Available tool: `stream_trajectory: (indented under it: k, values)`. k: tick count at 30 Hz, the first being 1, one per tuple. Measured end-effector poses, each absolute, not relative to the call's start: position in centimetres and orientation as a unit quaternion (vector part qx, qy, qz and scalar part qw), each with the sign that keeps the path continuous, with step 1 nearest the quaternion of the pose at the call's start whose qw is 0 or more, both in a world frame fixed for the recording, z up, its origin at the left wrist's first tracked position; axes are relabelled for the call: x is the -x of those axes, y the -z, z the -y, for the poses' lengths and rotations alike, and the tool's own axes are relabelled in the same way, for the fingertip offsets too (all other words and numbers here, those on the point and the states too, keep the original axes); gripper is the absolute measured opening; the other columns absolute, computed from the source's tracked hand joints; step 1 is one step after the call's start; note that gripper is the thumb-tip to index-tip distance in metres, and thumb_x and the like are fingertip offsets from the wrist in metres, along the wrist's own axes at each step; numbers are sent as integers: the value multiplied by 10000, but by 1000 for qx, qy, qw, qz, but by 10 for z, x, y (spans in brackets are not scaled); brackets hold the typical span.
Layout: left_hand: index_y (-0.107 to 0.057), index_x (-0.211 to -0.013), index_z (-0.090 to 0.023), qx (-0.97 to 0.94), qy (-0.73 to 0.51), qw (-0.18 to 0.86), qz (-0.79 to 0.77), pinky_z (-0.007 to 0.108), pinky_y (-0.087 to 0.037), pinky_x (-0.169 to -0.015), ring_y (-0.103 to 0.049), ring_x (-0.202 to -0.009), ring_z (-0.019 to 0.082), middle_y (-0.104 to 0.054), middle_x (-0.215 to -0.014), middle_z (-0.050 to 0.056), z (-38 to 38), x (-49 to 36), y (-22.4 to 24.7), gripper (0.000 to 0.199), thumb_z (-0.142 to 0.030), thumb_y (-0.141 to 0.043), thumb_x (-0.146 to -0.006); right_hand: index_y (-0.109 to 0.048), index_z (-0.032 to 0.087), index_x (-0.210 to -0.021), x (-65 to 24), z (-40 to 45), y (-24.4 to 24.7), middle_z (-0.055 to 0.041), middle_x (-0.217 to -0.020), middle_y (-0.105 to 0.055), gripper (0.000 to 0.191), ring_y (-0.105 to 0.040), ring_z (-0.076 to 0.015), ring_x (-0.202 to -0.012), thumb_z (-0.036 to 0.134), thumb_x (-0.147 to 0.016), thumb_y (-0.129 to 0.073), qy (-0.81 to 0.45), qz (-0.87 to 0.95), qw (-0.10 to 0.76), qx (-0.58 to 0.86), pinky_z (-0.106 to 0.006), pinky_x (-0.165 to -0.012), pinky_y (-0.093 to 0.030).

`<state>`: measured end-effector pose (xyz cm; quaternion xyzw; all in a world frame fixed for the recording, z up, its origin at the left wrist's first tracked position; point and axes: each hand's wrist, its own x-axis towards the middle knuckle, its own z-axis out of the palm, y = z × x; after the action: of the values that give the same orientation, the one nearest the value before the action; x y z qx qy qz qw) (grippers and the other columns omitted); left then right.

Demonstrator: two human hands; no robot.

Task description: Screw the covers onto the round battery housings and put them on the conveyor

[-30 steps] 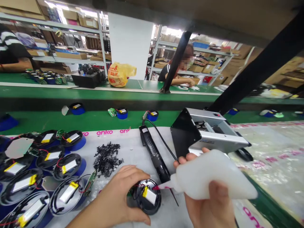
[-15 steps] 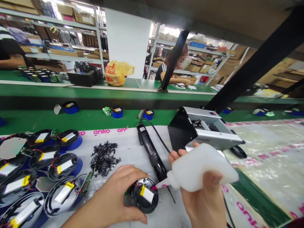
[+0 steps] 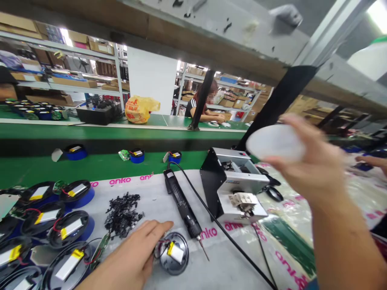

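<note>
The housing (image 3: 173, 268) has 1 battery (image 3: 176, 253) in, top uncovered; left of it my left hand (image 3: 142, 245) half-curls empty, right of it my right hand (image 3: 314, 161) grips a bottle (image 3: 273, 141).

Round casing (image 3: 173, 264), screwdriver (image 3: 183, 203) on white sheet (image 3: 155, 208)

Housing (image 3: 171, 266) left of screwdriver bit (image 3: 203, 249)

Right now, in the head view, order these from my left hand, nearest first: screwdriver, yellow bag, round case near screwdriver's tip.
From the left hand:
1. Round case: just right.
2. Screwdriver: ahead, right.
3. Yellow bag: farthest back.
</note>
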<state>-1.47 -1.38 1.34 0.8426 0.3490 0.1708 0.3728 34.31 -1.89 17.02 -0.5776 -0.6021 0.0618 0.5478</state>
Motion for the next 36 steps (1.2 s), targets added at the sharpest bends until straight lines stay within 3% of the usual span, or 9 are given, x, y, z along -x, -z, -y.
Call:
stream_trajectory:
  k: [4, 8, 12, 17, 21, 26, 30, 34, 36]
  values:
    - [-440, -1439, -409, -806, -234, 389, -381, 351, -553, -973, -657, -1138, 230, -529, -1424, 50, 15, 16, -19, 804, -26, -546, -741, -776, 257, -1100, -347, -18, -166, -31, -1048, -761, 485, -663, -292, -1057, 400, -643, -853, -20, 723, 377, 579, -465, -1000, -430]
    - [-398, -1424, -406, -706, -331, 501, -375, 371, -535, -983, -647, -1105, 193, -519, -1362, 54, 17, 17, -27, 669, -115, -544, -839, -700, 276, -1251, -329, -17, -142, -83, -1228, -704, 476, -614, -338, -1162, 457, -812, -716, 46, 748, 373, 547, -580, -1046, -388]
    - [-482, -1327, -323, -628, -390, 575, -350, 368, -502, -1002, -619, -1117, 193, -587, -1182, 53, 15, 12, -26, 543, -138, -620, -836, -645, 286, -1290, -266, 19, -117, -61, -1201, -711, 351, -671, -251, -1085, 355, -973, -514, 75, 757, 422, 493, -436, -963, -525]
    - [-518, -1293, -302, -552, -428, 657, -284, 310, -529, -917, -636, -1021, 165, -602, -1151, 43, 10, 6, -21, 570, -117, -720, -793, -585, 234, -1369, -196, 43, -90, -98, -1366, -634, 443, -652, -295, -1178, 305, -932, -581, -89, 861, 197, 461, -433, -905, -605]
    - [-552, -1262, -291, -527, -440, 670, -283, 274, -555, -799, -666, -928, 151, -601, -1179, 46, 7, 9, -18, 500, -166, -736, -814, -644, 281, -1290, -195, 37, -74, -39, -1244, -710, 357, -716, -223, -1059, 208, -966, -514, -156, 857, 215, 442, -348, -875, -619]
    - [-624, -1001, -216, -582, -463, 489, -456, 313, -576, -716, -699, -768, 185, -693, -828, 22, -1, 19, -19, 120, -222, -552, -905, -672, 227, -1270, -201, 38, -66, -95, -1250, -712, 533, -728, -310, -1032, 417, -784, -785, -136, 850, 203, 466, -367, -803, -649]
    - [-678, -927, -212, -724, -368, 180, -555, 397, -569, -801, -697, -882, 245, -713, -930, 59, -5, 22, -15, 206, -183, -473, -916, -687, 200, -1167, -199, 39, -67, -66, -1138, -745, 334, -737, -253, -956, 211, -835, -721, -108, 863, 206, 449, -350, -793, -640]
    - [-730, -985, -211, -832, -189, 50, -520, 431, -563, -845, -689, -954, 280, -730, -1029, 90, -8, 23, -1, 249, -206, -482, -955, -667, 171, -1128, -200, 38, -54, -57, -1049, -751, 349, -725, -235, -868, 324, -825, -753, -49, 877, 229, 420, -330, -722, -609]
    - [-734, -1035, -219, -866, -133, -1, -483, 433, -558, -821, -682, -961, 301, -741, -1061, 97, -9, 24, 9, 254, -186, -502, -936, -670, 183, -1042, -194, 37, -41, -33, -928, -751, 196, -713, -212, -762, 309, -892, -665, 18, 863, 267, 428, -315, -641, -569]
